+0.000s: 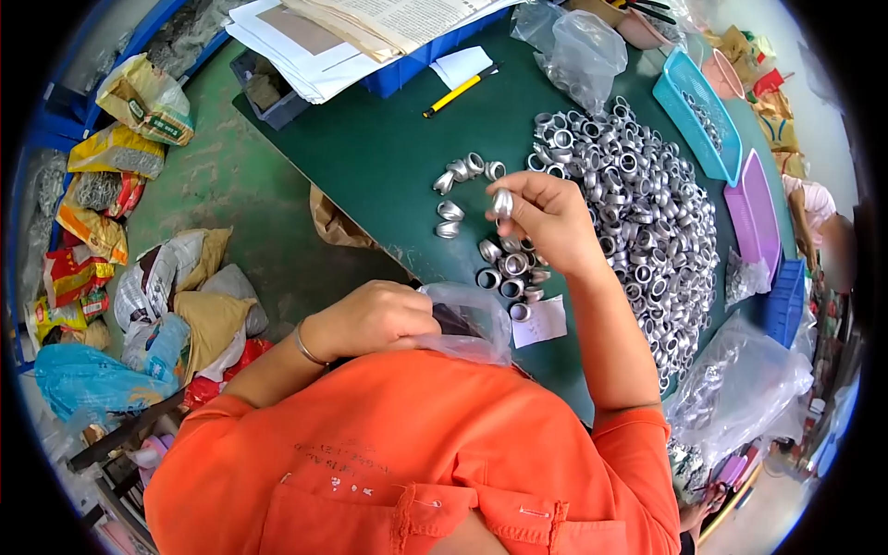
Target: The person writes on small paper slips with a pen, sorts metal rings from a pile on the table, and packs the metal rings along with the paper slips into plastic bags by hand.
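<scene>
Right hand (pixel 553 218): thumb and fingers pinched on one metal ring (pixel 502 203), held above the green counter (pixel 370 166), left of the large heap of rings (pixel 647 203). Left hand (pixel 377 319): fingers curled closed on the rim of a clear plastic bag (pixel 486 310), at counter's edge. Small ring cluster (pixel 513 265) lies between bag and right hand, paper slip (pixel 544 324) beside it.

glossy metal rings (pixel 647 213), crinkled plastic bag (pixel 490 312), smooth tabletop (pixel 370 148), matt paper slip (pixel 544 326)
</scene>
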The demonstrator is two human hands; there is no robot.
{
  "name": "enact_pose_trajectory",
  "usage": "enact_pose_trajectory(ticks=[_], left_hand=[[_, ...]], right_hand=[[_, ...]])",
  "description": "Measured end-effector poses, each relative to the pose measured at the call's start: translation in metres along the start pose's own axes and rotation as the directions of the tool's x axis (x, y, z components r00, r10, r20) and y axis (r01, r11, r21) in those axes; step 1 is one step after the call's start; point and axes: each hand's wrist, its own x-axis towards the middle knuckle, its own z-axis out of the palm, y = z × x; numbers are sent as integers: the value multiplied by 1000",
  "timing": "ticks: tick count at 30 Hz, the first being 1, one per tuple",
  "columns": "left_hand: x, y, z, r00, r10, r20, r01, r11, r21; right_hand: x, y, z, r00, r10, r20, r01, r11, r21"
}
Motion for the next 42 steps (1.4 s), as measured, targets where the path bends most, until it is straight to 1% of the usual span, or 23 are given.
enact_pose_trajectory(ticks=[1, 2, 3, 6, 7, 8, 10, 12, 13, 14, 16, 18, 22, 24, 25, 26, 27, 30, 32, 34, 35, 40, 42], left_hand=[[0, 0, 1, 1000, -1, -4, 1, 1000, -3], [0, -1, 1, 1000, 3, -19, -3, 1000, -12], [0, -1, 1, 999, 5, -35, -6, 1000, -17], [-2, -1, 0, 999, 6, -41, -8, 999, -38], [-4, -1, 0, 999, 10, -48, -11, 1000, -26], [-5, -1, 1, 998, 24, -57, -25, 999, -23], [-6, -5, 2, 997, 56, -45, -56, 998, 2], [-6, -7, 3, 997, 69, -36, -67, 997, 48], [-6, -10, 3, 995, 90, -42, -89, 996, 23], [-5, -8, 1, 999, 37, -31, -37, 999, 1], [-2, -4, -2, 999, 16, -34, -15, 1000, 16], [-2, -4, -3, 999, 12, -33, -12, 1000, -10], [-5, 2, -3, 999, -27, -22, 27, 1000, -13], [-7, 1, -1, 999, -12, -44, 10, 999, -39], [-7, 0, -2, 999, -16, -51, 14, 999, -47], [-8, 1, -2, 999, -17, -45, 15, 999, -48], [-8, 1, -1, 999, -19, -41, 17, 999, -52], [-8, 1, 1, 998, -2, -58, 0, 999, -40], [-10, -3, 7, 996, 11, -93, -14, 999, -32], [-10, -4, 8, 995, 15, -103, -18, 999, -30], [-11, -5, 9, 994, 16, -111, -19, 1000, -24], [-13, -7, 12, 992, 15, -126, -20, 999, -35], [-13, -11, 13, 995, 1, -102, -5, 999, -36]], right_hand=[[0, 6, -1, 1000, 4, 2, -4, 1000, -4], [1, 12, -2, 967, -252, -17, 236, 926, -295], [1, 15, -4, 871, -489, 42, 428, 714, -554], [4, 20, -7, 767, -577, 280, 561, 393, -729], [3, 21, -4, 817, -511, 268, 525, 466, -712], [4, 21, -3, 807, -505, 306, 541, 427, -725], [5, 16, 2, 819, -486, 305, 527, 426, -736], [10, 10, 10, 759, -535, 371, 601, 358, -714], [13, 10, 15, 763, -539, 356, 602, 393, -696], [16, 11, 20, 772, -535, 343, 600, 435, -671], [20, 17, 26, 793, -515, 324, 573, 453, -683], [23, 18, 30, 849, -467, 247, 487, 510, -709], [23, 21, 24, 877, -428, 218, 407, 421, -810], [22, 21, 23, 807, -577, 127, 502, 556, -663], [17, 17, 21, 925, -378, 28, 336, 783, -524], [12, 10, 20, 990, -138, -28, 120, 929, -350], [13, 12, 15, 996, -90, -11, 84, 966, -243], [8, 15, -1, 1000, -21, 15, 21, 1000, -12], [2, 10, -6, 999, 36, -3, -35, 998, 54], [-4, 6, -8, 997, 77, -19, -76, 995, 62], [-6, 9, -7, 998, 52, -23, -49, 992, 119], [-7, 14, -7, 999, 31, -37, -26, 990, 138], [-6, 10, -6, 976, 176, -132, -161, 980, 113]])
